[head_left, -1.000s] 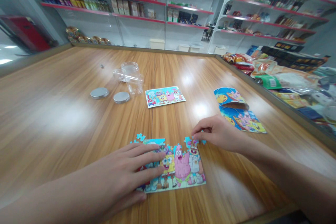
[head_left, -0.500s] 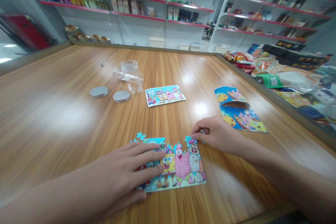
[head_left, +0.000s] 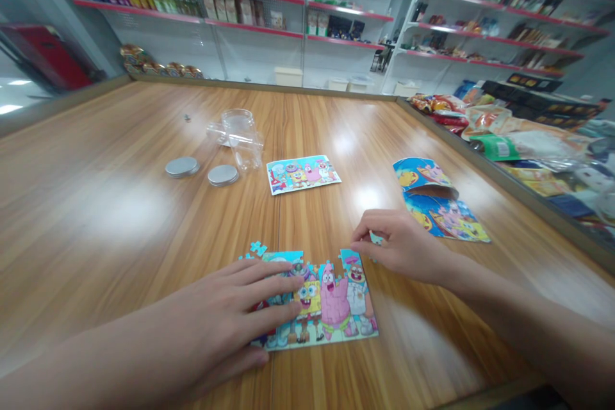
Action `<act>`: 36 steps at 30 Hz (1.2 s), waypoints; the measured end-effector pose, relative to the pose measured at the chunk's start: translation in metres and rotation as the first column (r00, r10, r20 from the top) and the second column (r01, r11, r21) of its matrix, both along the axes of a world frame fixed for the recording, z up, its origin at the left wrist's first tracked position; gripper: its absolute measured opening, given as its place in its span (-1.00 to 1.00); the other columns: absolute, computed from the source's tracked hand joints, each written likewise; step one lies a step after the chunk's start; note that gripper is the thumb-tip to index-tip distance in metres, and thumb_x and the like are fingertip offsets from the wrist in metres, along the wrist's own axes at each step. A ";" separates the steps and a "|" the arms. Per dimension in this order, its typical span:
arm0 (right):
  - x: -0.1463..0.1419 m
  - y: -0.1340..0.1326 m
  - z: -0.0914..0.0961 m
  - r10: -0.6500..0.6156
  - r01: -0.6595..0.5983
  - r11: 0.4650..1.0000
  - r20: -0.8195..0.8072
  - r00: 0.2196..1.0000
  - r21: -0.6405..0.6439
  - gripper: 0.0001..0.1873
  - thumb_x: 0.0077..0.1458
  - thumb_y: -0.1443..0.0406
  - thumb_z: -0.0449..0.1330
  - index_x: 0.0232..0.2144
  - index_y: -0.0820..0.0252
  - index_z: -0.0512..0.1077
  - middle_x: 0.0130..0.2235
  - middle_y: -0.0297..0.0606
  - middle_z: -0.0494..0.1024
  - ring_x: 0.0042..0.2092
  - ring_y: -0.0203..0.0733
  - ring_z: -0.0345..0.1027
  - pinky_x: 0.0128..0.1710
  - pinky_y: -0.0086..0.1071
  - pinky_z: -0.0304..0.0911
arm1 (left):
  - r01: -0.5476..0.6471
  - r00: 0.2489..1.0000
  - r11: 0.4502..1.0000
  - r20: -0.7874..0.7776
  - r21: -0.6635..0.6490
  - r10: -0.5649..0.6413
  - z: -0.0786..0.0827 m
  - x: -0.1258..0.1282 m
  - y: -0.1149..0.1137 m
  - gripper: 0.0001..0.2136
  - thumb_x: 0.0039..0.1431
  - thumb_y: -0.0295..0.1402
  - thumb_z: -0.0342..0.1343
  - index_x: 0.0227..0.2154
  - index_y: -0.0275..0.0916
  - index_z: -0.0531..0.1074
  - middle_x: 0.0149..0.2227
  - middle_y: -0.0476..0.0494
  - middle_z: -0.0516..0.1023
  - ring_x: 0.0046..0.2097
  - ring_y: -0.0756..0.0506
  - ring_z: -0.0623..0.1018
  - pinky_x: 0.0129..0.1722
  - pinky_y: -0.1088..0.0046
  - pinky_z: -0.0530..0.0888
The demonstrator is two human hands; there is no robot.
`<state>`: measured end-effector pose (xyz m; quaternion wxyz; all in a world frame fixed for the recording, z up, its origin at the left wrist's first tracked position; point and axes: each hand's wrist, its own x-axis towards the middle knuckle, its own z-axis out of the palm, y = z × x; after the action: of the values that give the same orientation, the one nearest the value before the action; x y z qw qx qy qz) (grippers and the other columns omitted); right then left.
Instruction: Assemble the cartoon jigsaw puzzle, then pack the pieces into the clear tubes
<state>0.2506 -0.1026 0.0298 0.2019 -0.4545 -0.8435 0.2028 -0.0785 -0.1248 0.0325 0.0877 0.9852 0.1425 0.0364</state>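
Note:
A partly assembled cartoon jigsaw puzzle (head_left: 335, 304) lies on the wooden table, with a gap in its top edge right of the middle. My left hand (head_left: 240, 307) rests flat over the puzzle's left part, fingers stretched, hiding the pieces beneath. My right hand (head_left: 391, 243) is closed in a pinch, its thumb and forefinger tips at the puzzle's top right corner piece (head_left: 353, 256). Anything between those fingertips is hidden. Beside that hand a loose blue piece (head_left: 375, 239) shows partly. Another loose puzzle piece (head_left: 258, 248) lies above the puzzle's upper left, with more near my left fingers.
Beyond the puzzle lies a reference picture card (head_left: 303, 174). Clear plastic containers (head_left: 246, 141) and round silver lids (head_left: 223, 175) stand farther left. A curled blue printed sheet (head_left: 444, 214) is to the right. Packaged goods (head_left: 509, 147) line the right side; shelves stand behind.
My right hand has shifted very slightly at the puzzle's corner, showing more of the corner piece and of the loose piece beside it. My left hand stays in place.

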 end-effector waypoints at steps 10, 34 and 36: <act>0.029 0.015 0.017 -0.211 0.204 0.975 0.088 0.973 0.087 -0.84 0.22 0.32 0.15 -0.33 0.20 0.53 -0.38 -0.28 0.58 -0.37 -0.26 0.38 -0.36 -0.38 0.18 | 0.002 1.000 1.000 -0.003 0.016 -0.002 -0.002 0.000 0.001 -0.42 0.27 -0.36 0.14 0.33 -0.01 0.18 0.37 0.01 0.22 0.35 -0.19 0.30 0.38 0.21 0.24; 0.020 0.005 0.015 -0.125 0.148 0.977 0.150 0.981 -0.151 -0.92 0.12 0.33 0.25 -0.40 0.18 0.42 -0.55 -0.44 0.38 -0.51 -0.35 0.22 -0.51 -0.43 0.04 | -0.010 1.000 1.000 0.018 0.023 0.009 0.003 -0.002 0.001 -0.47 0.28 -0.38 0.11 0.30 -0.08 0.23 0.36 -0.04 0.26 0.36 -0.19 0.28 0.37 0.26 0.25; 0.016 0.003 0.011 -0.163 0.173 0.974 0.081 0.983 -0.145 -0.93 0.14 0.31 0.26 -0.37 0.18 0.45 -0.58 -0.46 0.35 -0.53 -0.35 0.21 -0.53 -0.44 0.04 | -0.006 1.000 1.000 0.024 0.020 0.006 0.002 -0.002 0.001 -0.46 0.28 -0.37 0.12 0.31 -0.08 0.22 0.36 -0.05 0.26 0.35 -0.20 0.28 0.37 0.24 0.25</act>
<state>0.2664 -0.0994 0.0410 0.1542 -0.5450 -0.7907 0.2326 -0.0802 -0.1235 0.0347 0.0795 0.9851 0.1441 0.0499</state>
